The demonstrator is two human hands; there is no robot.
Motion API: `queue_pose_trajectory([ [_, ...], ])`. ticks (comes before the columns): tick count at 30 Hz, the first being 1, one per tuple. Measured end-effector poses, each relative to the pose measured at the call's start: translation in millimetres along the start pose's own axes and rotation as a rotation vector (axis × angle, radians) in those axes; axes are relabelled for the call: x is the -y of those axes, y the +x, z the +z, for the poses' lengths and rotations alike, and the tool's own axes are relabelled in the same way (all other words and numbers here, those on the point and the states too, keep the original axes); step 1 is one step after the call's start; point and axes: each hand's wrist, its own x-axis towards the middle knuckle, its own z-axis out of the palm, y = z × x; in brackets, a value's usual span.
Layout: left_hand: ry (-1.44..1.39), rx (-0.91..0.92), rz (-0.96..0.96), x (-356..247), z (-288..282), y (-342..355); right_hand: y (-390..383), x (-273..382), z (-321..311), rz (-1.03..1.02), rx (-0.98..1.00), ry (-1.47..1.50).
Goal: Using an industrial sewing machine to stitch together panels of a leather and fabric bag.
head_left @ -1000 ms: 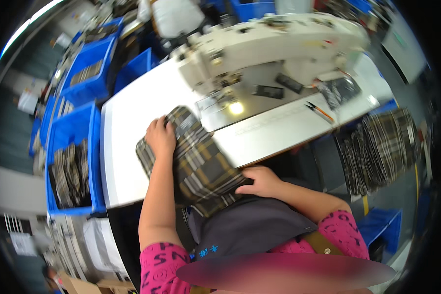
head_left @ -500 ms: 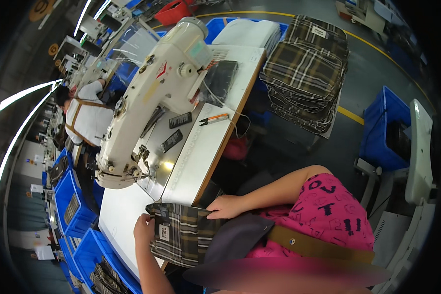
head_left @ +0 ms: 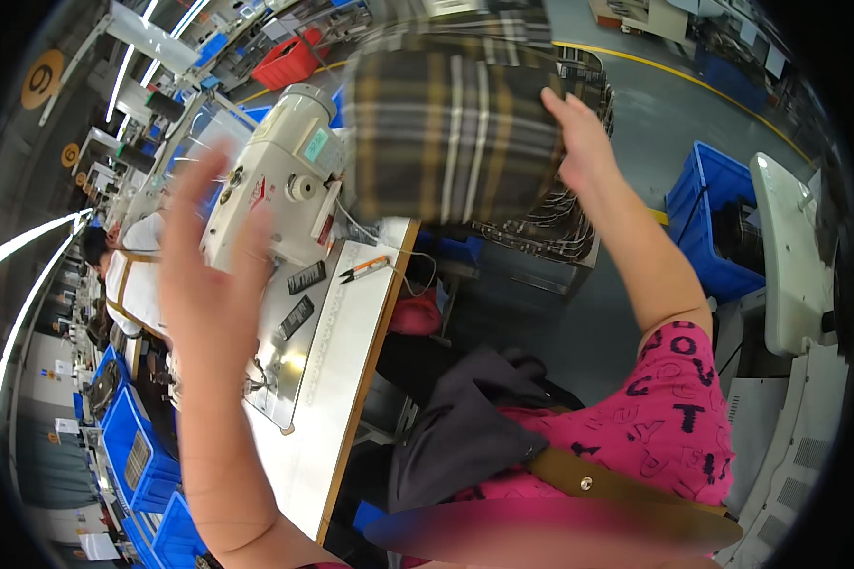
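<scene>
My right hand [head_left: 579, 142] grips the right edge of a dark plaid fabric piece [head_left: 451, 133], held raised over a stack of plaid pieces [head_left: 541, 237] at the back right. My left hand [head_left: 209, 247] is raised in front of the white sewing machine [head_left: 280, 190], blurred by motion, with its fingers apart and nothing visible in them. Two small black items [head_left: 294, 318] lie on the machine's metal plate, and an orange-handled tool [head_left: 364, 268] lies on the white table [head_left: 299, 474] beside them.
A blue crate [head_left: 710, 237] and a pale machine or seat part [head_left: 788, 256] stand at the right. Blue bins [head_left: 147, 474] line the table's left side. A co-worker in white [head_left: 128, 284] sits beyond the machine. A red bin [head_left: 285, 62] is at the back.
My view has turned rightward. The plaid piece has risen from the table's near edge to above the stack in my right hand. My left hand has let go of it and lifted.
</scene>
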Motion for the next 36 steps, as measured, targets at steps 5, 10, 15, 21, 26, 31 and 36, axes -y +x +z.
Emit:
queue_pose_trajectory([
  [5, -0.022, 0.428, -0.044, 11, 47, -63, 136, -28, -137, 0.09, -0.409, -0.224],
  [10, -0.165, 0.569, -0.273, 50, 49, -106, 155, -36, -199, 0.173, -0.359, -0.46],
  [15, -0.166, 0.602, -0.44, 56, 29, -129, 131, -31, -174, 0.285, -0.215, -0.623],
  [21, -0.333, 0.577, -0.561, 69, 18, -161, 146, -41, -175, -0.044, -0.426, -0.886],
  [26, -0.369, 0.65, -0.654, 73, -23, -210, 159, -3, -172, -0.742, -0.391, -1.339],
  [31, -0.432, 0.596, -0.796, 93, -68, -296, 96, -71, 0, -0.947, 0.246, -1.227],
  [36, -0.35, 0.128, -1.114, 103, -117, -362, -42, -171, 98, -0.876, 0.885, -1.017],
])
